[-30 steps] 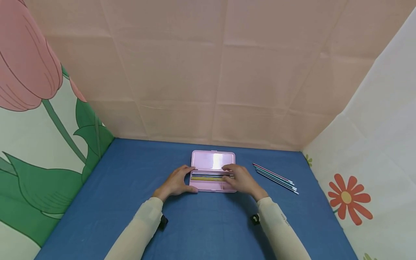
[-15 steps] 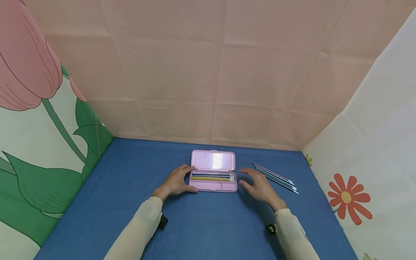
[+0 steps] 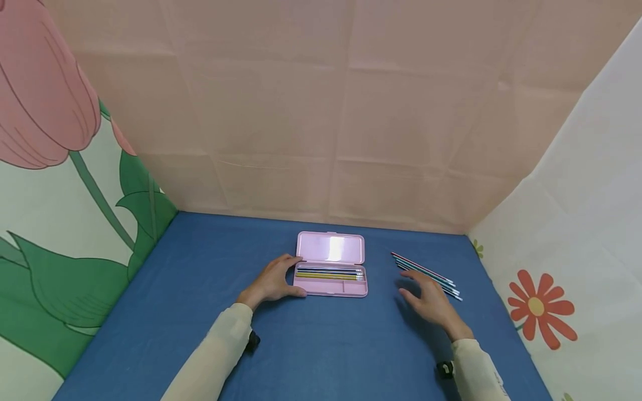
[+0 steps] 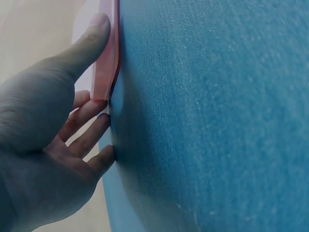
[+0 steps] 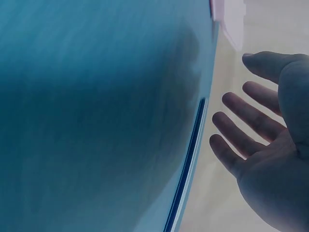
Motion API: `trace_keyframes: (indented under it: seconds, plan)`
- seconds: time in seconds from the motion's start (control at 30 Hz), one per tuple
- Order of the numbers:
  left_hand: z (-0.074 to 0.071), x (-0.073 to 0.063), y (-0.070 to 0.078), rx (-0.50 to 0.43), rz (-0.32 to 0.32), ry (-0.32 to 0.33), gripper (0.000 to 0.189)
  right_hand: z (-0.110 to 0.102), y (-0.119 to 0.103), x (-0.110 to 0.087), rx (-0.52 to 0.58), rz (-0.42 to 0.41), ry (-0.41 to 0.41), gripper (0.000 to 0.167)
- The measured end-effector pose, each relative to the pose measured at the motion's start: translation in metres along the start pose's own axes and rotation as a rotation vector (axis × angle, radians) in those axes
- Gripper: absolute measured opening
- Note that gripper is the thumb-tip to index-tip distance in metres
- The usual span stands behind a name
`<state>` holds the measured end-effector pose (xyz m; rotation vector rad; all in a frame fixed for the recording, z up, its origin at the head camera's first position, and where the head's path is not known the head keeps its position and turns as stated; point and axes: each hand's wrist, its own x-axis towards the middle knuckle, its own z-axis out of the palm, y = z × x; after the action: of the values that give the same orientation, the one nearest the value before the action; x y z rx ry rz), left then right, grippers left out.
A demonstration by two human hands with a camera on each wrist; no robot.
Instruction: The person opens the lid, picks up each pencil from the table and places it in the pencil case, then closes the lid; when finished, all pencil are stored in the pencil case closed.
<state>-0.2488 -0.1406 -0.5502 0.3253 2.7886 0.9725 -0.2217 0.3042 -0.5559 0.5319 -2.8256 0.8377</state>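
A pink pencil case (image 3: 321,287) lies on the blue table, its lid (image 3: 317,246) folded back on the far side. Several pencils (image 3: 328,275), yellow and dark ones among them, lie lengthwise in its long compartment. My left hand (image 3: 273,282) holds the case's left end, thumb at the near edge and forefinger near the hinge. The left wrist view shows that thumb (image 4: 91,43) against the case wall. To the right, my right hand (image 3: 430,299) hovers with spread fingers and nothing in them, just on the near side of a loose bunch of pencils (image 3: 420,268).
The blue table (image 3: 331,351) meets a beige backdrop (image 3: 321,139) behind the case. A tulip-printed panel (image 3: 55,278) borders it on the left, and a white panel with a red flower (image 3: 535,306) on the right.
My right hand has left the pencils in the case, drawing back and moving right toward the loose pencils. My left hand has kept its place on the case.
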Motion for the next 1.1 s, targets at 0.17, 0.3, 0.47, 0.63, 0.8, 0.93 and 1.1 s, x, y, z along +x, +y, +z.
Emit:
trace_keyframes:
  seconds: [0.17, 0.3, 0.47, 0.63, 0.8, 0.93, 1.1]
  plan:
    - [0.001, 0.001, 0.000, -0.001, 0.005, 0.003, 0.097, -0.011, 0.017, -0.012, -0.023, 0.012, 0.033, 0.046]
    - [0.001, 0.001, 0.000, 0.002, 0.006, 0.003, 0.097, -0.020, 0.028, -0.019, -0.036, 0.072, 0.029, 0.046]
    - [0.001, 0.001, 0.000, 0.004, 0.008, 0.003, 0.097, -0.030, 0.039, -0.024, -0.051, 0.140, 0.008, 0.047]
    - [0.000, 0.001, 0.000, 0.007, 0.008, 0.000, 0.097, -0.036, 0.052, -0.026, -0.069, 0.146, -0.001, 0.044]
    - [0.000, 0.001, -0.001, 0.015, 0.011, -0.004, 0.098, -0.036, 0.059, -0.026, -0.083, 0.149, -0.006, 0.042]
    - [0.000, 0.001, 0.000, 0.017, 0.015, -0.004, 0.097, -0.036, 0.062, -0.026, -0.091, 0.151, -0.012, 0.041]
    - [0.000, 0.001, -0.001, 0.012, 0.013, -0.006, 0.097, -0.035, 0.062, -0.025, -0.092, 0.157, -0.022, 0.037]
